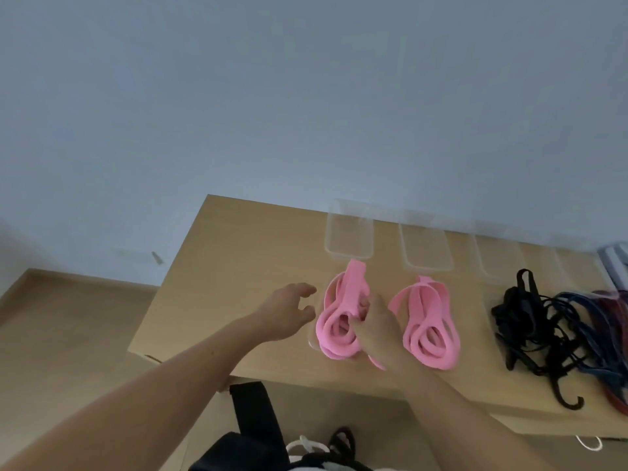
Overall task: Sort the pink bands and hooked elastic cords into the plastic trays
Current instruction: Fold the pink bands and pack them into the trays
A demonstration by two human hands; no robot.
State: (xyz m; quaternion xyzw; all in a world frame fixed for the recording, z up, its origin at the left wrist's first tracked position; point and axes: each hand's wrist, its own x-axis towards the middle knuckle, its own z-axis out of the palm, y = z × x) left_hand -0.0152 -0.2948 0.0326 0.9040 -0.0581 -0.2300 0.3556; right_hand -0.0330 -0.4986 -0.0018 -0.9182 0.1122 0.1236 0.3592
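In clear plastic tray (311, 339), coiled pink flat elastic bands (334, 331) are pinched by right grip (373, 322); left grip (289, 311) is held spread alongside.

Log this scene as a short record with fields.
left hand: open, beside the left pink bundle
right hand: fingers curled into the left pink bundle
right pink bundle: untouched, right of that hand
empty trays: along the far edge of the table
hooked cords: heaped at the right
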